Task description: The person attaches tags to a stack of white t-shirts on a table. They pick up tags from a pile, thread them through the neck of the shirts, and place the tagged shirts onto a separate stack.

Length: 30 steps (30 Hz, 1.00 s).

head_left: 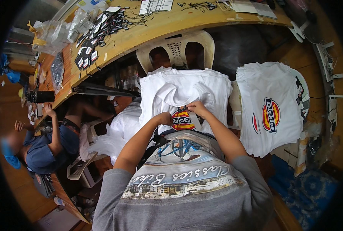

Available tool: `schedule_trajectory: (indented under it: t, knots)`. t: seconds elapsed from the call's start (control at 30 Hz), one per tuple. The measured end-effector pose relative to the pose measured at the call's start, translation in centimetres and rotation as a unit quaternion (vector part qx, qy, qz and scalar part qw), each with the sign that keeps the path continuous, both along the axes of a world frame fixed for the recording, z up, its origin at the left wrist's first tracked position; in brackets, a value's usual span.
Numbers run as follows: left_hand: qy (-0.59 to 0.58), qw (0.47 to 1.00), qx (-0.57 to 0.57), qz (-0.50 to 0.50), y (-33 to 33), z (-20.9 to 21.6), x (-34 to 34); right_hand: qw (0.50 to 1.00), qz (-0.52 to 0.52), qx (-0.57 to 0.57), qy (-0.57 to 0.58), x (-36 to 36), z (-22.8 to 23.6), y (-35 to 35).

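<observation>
White T-shirt (162,92) lies uppermost on a garment stack (223,92) before the person. Right hand (197,109): grip bent to the chest print (182,124); left hand (164,118): grip curled beside it; neither's hold can be told. Fabric judged light, soft, easily creased; best taken by the shoulders.

Open air lies over the white shirt pile (152,90) to either side of the left hand (165,118) and right hand (196,108), so a hand could come in from left or right. Beyond the pile, a cream plastic chair back (176,54) blocks the way, with a wooden table (202,20) behind it. A narrow gap separates a second shirt stack (252,86) on the right. A white bundle (128,120) crowds the left; the person's torso (187,181) closes the near side.
</observation>
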State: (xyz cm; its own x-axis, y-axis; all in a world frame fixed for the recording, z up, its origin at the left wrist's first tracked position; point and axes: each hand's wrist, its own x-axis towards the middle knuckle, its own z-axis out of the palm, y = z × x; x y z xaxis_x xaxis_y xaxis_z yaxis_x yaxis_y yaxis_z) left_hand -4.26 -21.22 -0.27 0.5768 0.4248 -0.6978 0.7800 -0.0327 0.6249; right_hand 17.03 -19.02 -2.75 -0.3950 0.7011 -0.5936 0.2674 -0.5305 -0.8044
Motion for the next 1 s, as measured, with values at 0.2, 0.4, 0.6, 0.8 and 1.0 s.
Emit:
schedule_trajectory:
  t: [0.2,0.4,0.6,0.8,1.0]
  knots:
    - [-0.175,0.866,-0.327,0.335,0.8,4.0,3.5,0.990,-0.035,-0.090,0.106,2.9,5.3,-1.3]
    - [-0.250,0.785,-0.368,0.431,2.0,5.7,5.1,0.980,-0.086,-0.085,0.158,3.9,7.2,-1.9]
    - [-0.220,0.841,-0.249,0.427,1.9,5.5,5.0,0.980,-0.119,-0.059,0.148,3.7,8.2,-2.3]
    - [-0.262,0.718,-0.379,0.522,1.9,4.5,5.2,0.978,-0.182,0.017,0.105,2.4,8.2,-2.8]
    - [-0.328,0.672,-0.351,0.564,1.8,2.3,5.9,0.974,-0.202,0.075,0.074,1.3,8.2,-2.8]
